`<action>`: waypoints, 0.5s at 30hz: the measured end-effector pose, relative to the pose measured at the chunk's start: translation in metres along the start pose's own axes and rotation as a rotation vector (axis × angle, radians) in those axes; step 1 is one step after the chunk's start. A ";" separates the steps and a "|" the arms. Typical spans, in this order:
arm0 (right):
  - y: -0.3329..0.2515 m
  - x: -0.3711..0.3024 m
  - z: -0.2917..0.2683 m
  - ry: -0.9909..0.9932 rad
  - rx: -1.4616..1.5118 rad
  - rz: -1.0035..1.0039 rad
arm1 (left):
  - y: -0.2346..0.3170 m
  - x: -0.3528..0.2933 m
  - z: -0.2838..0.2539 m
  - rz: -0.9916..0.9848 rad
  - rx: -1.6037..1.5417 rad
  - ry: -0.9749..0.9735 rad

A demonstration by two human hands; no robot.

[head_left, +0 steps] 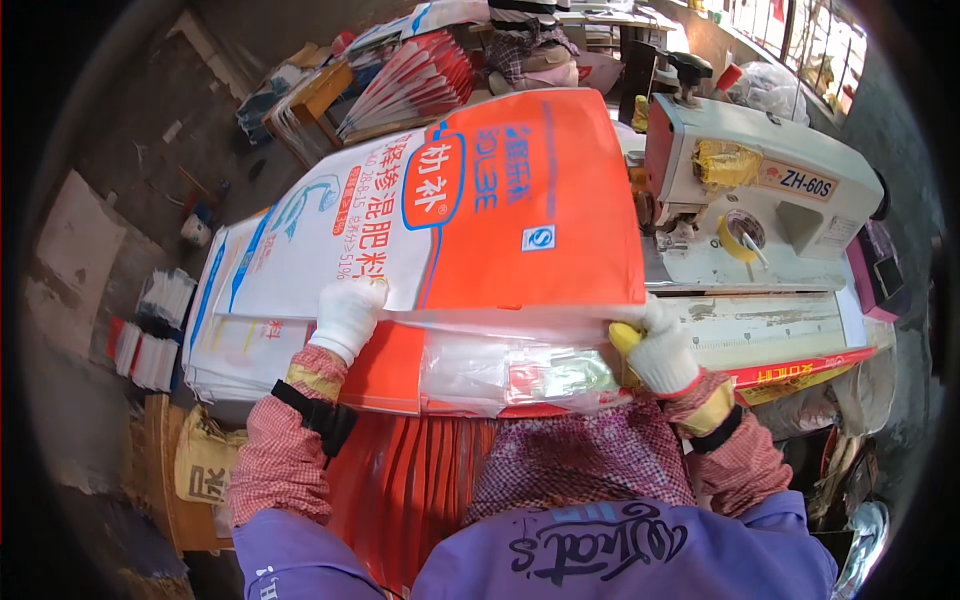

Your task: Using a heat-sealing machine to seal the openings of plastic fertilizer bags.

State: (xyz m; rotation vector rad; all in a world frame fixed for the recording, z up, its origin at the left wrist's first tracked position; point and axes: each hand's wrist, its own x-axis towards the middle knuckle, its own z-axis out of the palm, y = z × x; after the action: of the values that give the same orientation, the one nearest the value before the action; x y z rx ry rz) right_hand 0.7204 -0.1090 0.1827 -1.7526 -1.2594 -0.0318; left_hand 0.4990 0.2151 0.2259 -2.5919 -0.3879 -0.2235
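Purple shirt (600, 550) is closest. Left grip (350, 314) pinches the near edge of the big orange-and-white bag (580, 190); right grip (660, 348) holds its near right corner. The bag is just left of the sewing machine (790, 165). Pulling both sides evenly should keep it flat.

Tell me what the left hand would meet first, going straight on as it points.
The left hand would likely meet the orange-and-white sack, whose near edge it seems to hold; exact depth is unclear.

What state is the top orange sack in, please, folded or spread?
The sack is spread: its broad front shows no fold across.
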 end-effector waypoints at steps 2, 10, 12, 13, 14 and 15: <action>0.001 0.000 0.025 0.171 0.431 0.385 | -0.003 -0.009 0.006 0.018 0.013 0.010; -0.164 -0.011 0.010 -0.740 0.147 -0.448 | -0.122 -0.192 0.011 -1.029 -0.948 0.048; -0.136 0.034 0.006 -0.902 0.950 -0.409 | -0.062 -0.184 -0.058 -1.127 -1.734 -0.011; -0.124 0.057 0.004 -0.755 0.875 -0.296 | -0.016 -0.179 -0.096 -1.126 -2.037 0.015; -0.126 0.077 -0.004 -0.626 0.814 -0.211 | 0.003 -0.213 -0.104 -1.246 -1.926 -0.043; -0.137 0.093 -0.017 -0.401 0.340 -0.109 | 0.029 -0.230 -0.112 -1.070 -1.632 0.006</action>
State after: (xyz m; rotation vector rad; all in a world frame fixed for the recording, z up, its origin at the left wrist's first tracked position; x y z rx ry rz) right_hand 0.6701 -0.0501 0.3299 -1.4339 -1.5421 0.4658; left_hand 0.2814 0.0817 0.2562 -3.3484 -2.3642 -1.3616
